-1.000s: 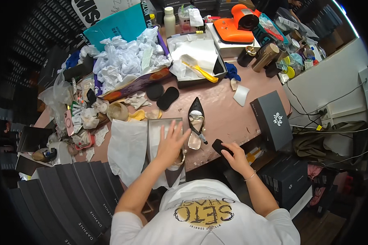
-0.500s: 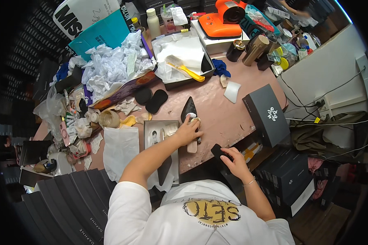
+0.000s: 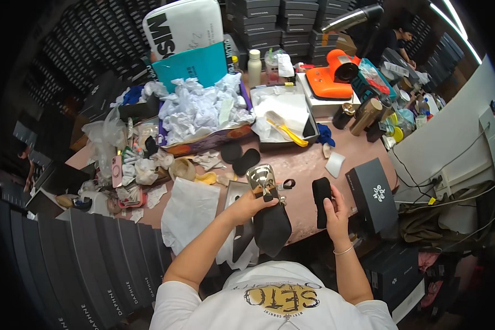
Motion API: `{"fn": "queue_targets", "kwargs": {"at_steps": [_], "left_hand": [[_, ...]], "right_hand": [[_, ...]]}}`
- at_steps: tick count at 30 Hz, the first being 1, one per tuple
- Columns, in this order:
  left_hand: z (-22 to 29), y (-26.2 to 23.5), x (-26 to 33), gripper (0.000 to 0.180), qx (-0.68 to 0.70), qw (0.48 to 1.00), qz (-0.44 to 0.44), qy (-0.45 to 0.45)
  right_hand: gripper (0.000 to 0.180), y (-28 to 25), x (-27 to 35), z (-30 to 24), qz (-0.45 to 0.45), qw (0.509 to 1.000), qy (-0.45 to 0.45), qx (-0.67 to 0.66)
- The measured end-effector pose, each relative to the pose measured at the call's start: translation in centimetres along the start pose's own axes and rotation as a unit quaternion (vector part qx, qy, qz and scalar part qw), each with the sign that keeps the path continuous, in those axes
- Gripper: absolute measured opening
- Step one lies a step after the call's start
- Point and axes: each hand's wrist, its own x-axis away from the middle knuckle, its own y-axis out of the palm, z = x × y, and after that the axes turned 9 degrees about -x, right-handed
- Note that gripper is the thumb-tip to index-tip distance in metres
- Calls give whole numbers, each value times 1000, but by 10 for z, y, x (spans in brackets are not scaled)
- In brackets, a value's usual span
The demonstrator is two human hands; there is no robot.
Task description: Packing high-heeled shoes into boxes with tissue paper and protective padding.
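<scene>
My left hand (image 3: 250, 206) grips a black pointed shoe (image 3: 272, 228) with a shiny gold-coloured part (image 3: 260, 177) at its far end. The toe points toward me, over the table's near edge. In my right hand (image 3: 336, 212) is a black oblong pad (image 3: 321, 203), stood on end between thumb and fingers, to the right of the shoe and apart from it. An open shoebox (image 3: 234, 193) lies partly behind my left forearm, with white paper and a dark shoe-like shape in it, mostly hidden.
White paper (image 3: 190, 212) lies at the left. Crumpled tissue (image 3: 203, 107) fills a carton behind. A yellow-handled brush (image 3: 289, 133) rests on a paper-lined box. Two black pads (image 3: 246, 161) and a small black loop (image 3: 289, 183) are on the table. A closed grey box (image 3: 373, 195) stands right.
The shoe has been lifted off the table and turned, its toe now toward me. My right hand has raised the black pad and tipped it upright. The head view has shifted.
</scene>
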Motion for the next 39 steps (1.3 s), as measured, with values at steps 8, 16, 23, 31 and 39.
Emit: {"fn": "queue_targets", "kwargs": {"at_steps": [8,16,23,31,39], "left_hand": [[-59,-7,83,38,-70,997,19,-24],[-63,-6,116,37,-83,992,75,-54],[-64,-3,126,26,-143,984,90,51],[-50,-19,111,30,-165,983,69,39],[-57,-27,102,42,276,942,189,-3]], "right_hand": [[38,107,-37,-80,-422,743,-455,251],[40,135,-31,-84,-455,732,-463,207],[36,138,-24,-103,-510,700,-461,192],[38,130,-57,-84,-450,732,-442,257],[33,114,-30,-109,-388,898,-182,101]]}}
